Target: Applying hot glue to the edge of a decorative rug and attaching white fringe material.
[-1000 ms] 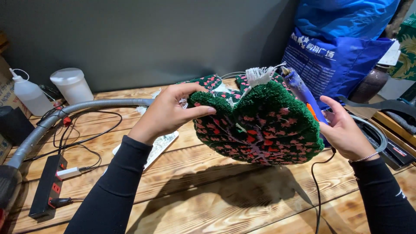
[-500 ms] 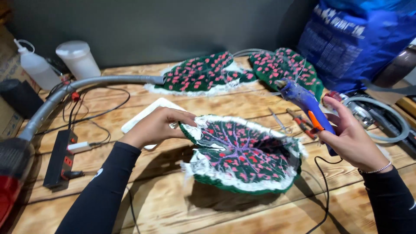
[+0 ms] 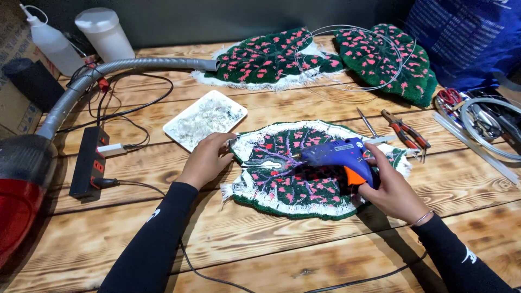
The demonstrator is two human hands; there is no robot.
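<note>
The right hand (image 3: 393, 190) is closed around the handle of a blue hot-glue gun with an orange trigger (image 3: 339, 157), gripping it firmly; the nozzle points left and sits just above the middle of a leaf-shaped tufted rug piece, green with pink spots and a white fabric edge (image 3: 293, 182). This rug piece lies flat, backing side up, on the burnt-wood plank table (image 3: 271, 244), directly in front of the person and between both hands. The left hand (image 3: 209, 157) rests on the left edge of the rug piece, fingers curled down and pinching the white border; how tightly it pinches cannot be determined. Just beyond the left hand lies a white rectangular tray of pale fibre scraps (image 3: 205, 118). Two further green-and-pink tufted leaf pieces (image 3: 271, 57) lie pile side up at the far side of the table, with a thin wire loop (image 3: 353, 54) resting across them. To the right of the glue gun lie red-handled pliers (image 3: 404, 130) and a thin metal rod (image 3: 368, 122). On the left, a grey corrugated vacuum hose (image 3: 108, 70) runs across the table, a black power strip with red switches (image 3: 87, 161) lies near the edge, and a white squeeze bottle (image 3: 51, 43) stands beside a white lidded jar (image 3: 106, 32).
</note>
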